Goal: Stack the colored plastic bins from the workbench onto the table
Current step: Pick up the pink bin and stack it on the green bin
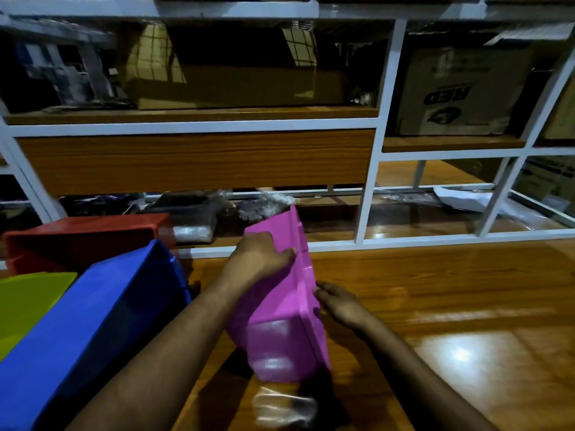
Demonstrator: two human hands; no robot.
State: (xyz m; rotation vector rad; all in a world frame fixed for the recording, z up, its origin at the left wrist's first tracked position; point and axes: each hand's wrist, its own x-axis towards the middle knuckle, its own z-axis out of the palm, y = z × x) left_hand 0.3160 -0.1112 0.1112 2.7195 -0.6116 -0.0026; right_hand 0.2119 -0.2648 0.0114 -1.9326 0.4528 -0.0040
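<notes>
I am looking down at my two bare hands holding a pink bin (281,306) over a glossy wooden top (451,306). The bin is turned on its side, its open mouth facing right, and it seems to be lifted clear of the wood, though motion blur makes that hard to confirm. My left hand (261,253) clamps the upper rim, fingers curled over the edge. My right hand (337,301) presses flat against the rim on the right side, fingers closed on the lip. I judge the two-sided hold is there to keep the tilted bin steady while it is carried.

The bin is smooth moulded plastic, boxy with rounded corners and a flanged rim, slightly shiny.

To my left wait a blue bin (102,315), a red bin (84,237) behind it and a yellow-green bin (28,297) at the edge, all of similar hard plastic. Behind stands a white metal rack (367,181) with wood-grain shelves and a cardboard box (460,91).
</notes>
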